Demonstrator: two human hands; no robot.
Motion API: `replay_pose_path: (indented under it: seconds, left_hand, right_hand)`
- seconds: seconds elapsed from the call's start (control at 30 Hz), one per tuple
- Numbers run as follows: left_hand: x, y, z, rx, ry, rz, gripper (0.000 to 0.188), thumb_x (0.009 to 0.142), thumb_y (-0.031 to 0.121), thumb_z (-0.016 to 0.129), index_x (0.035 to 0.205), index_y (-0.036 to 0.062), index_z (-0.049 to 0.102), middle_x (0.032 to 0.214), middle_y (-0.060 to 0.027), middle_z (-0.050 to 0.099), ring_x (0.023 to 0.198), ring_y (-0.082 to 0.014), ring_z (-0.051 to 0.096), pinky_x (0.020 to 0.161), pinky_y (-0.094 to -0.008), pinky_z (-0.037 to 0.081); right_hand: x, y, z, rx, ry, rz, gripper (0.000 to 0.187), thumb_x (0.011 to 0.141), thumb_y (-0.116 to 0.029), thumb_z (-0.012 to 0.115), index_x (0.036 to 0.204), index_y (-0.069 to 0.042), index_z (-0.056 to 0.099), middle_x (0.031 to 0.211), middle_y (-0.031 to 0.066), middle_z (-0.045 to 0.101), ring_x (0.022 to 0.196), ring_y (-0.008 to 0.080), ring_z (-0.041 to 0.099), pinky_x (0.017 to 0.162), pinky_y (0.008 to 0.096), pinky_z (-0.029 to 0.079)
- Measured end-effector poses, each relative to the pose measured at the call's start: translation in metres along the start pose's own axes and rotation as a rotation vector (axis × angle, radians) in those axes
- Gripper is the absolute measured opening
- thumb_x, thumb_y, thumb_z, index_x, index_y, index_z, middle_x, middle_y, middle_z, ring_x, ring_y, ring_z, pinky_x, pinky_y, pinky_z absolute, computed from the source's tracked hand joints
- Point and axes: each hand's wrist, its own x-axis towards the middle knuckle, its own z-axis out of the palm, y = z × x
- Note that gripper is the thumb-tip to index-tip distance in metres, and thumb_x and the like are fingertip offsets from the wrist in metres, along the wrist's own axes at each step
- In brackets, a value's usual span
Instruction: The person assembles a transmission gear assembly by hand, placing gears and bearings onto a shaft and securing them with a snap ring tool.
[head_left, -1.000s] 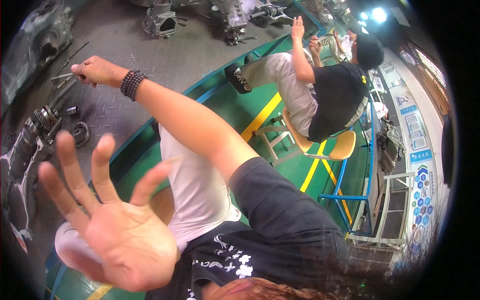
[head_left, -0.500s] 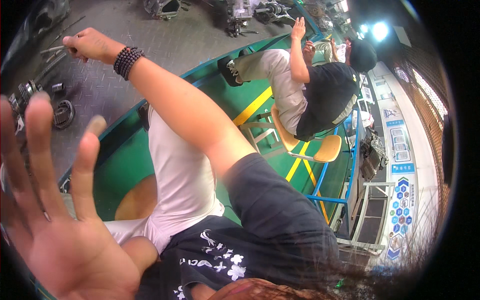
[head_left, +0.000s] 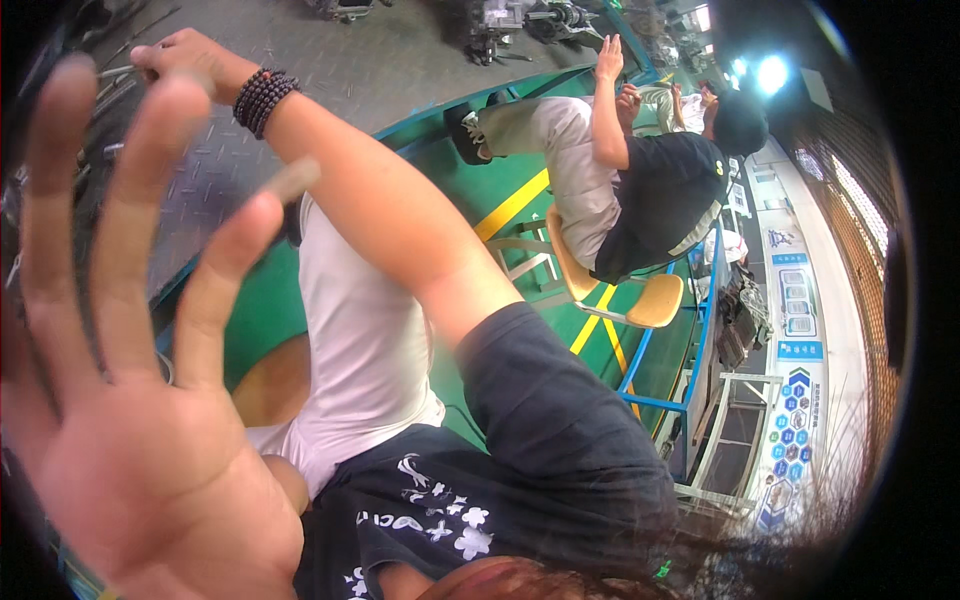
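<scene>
My left hand (head_left: 165, 460) is raised close in front of me at the left. Its palm faces me, its fingers are spread, and nothing is in it. Beyond its fingertips, my right hand (head_left: 190, 58) reaches out over a grey metal tabletop (head_left: 330, 80), with dark beads around the wrist. Its fingers are closed on a thin metal rod (head_left: 122, 71); the fingers of my left hand partly cover this hand, and much of the rod is hidden.
Metal machine parts (head_left: 500, 28) lie along the tabletop's far side. To the right, a person in a dark shirt (head_left: 665, 195) sits on a wooden chair (head_left: 655, 300), one hand raised. A round wooden seat (head_left: 275, 380) is beside my leg. Blue rails (head_left: 640, 385) border the green floor.
My left hand has risen and moved right in the picture, now covering metal parts seen before at the left. My right hand keeps the rod and appears slightly higher in view.
</scene>
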Motion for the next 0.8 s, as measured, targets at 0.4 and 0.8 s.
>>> replay_pose_path:
  seconds: [0.4,0.8]
  left_hand:
    - [-0.008,-0.032,-0.014,0.675,0.051,-0.037,0.057,0.113,0.016,0.037,0.165,-0.0044,0.029,0.178,-0.0293,0.011,0.166,-0.0456,0.011,0.134,-0.0612,0.024]
    - [-0.019,-0.066,-0.003,0.683,0.131,0.02,0.054,0.114,0.019,0.039,0.164,-0.0008,0.034,0.173,-0.027,0.024,0.164,-0.0418,0.018,0.134,-0.0629,0.021]
  right_hand:
    - [0.006,0.006,-0.001,0.031,0.044,-0.049,0.049,0.105,-0.039,0.065,0.075,0.0,0.071,0.073,0.0083,0.069,0.067,0.0186,0.063,0.068,0.0368,0.055]
    - [0.011,0.0,0.0,-0.018,0.074,-0.072,0.047,0.105,-0.037,0.064,0.075,-0.001,0.071,0.072,0.0072,0.068,0.066,0.0172,0.062,0.066,0.0373,0.054]
